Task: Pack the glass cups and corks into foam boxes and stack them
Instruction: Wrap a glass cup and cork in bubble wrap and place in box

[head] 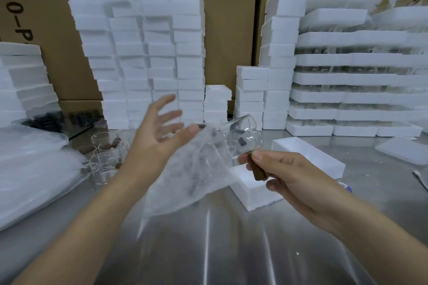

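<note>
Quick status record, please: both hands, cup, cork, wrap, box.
left hand: open, fingers spread, thumb at the wrap
right hand: pinches cork
cup: tilted, just above the cork, wrap beside it; what holds it is unclear
box: on table, behind right hand
loose cups: upright, left on table
stacks: foam boxes along the back
</note>
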A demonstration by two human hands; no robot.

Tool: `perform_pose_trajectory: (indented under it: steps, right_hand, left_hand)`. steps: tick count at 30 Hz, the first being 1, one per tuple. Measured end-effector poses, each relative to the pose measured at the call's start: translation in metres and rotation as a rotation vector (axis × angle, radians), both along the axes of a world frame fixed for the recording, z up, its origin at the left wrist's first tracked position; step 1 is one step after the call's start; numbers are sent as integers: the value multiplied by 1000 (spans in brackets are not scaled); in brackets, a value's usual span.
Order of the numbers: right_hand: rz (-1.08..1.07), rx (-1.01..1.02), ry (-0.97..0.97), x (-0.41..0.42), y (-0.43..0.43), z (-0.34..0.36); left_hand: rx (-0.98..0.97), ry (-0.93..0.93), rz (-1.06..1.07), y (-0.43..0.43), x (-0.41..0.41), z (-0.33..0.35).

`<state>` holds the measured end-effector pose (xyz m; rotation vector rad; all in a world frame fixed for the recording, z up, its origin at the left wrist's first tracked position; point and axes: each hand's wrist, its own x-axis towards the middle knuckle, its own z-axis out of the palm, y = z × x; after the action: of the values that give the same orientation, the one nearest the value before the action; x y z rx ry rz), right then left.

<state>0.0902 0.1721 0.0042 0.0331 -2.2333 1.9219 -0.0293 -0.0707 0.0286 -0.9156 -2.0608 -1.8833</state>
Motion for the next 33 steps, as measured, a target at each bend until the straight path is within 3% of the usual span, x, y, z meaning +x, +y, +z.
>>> perform_pose_trajectory:
  steps: [2,11,20,27,33]
  right_hand:
    - [-13,14,9,0,0,0]
    - [-211,-1,-47,-6,6,-6]
    - [-286,173,-39,-7,9,-8]
    - [-266,281,-92,-5,10,-7]
    - [-292,619,-47,-5,11,-12]
  left_hand:
    - [-97,-28,-69,4,0,-6]
    - [-876,315,307,28,9,-48]
    - [-454,385,422,37,19,-46]
    - [-217,331,427,40,17,-49]
    - [-185,434,308,40,16,-45]
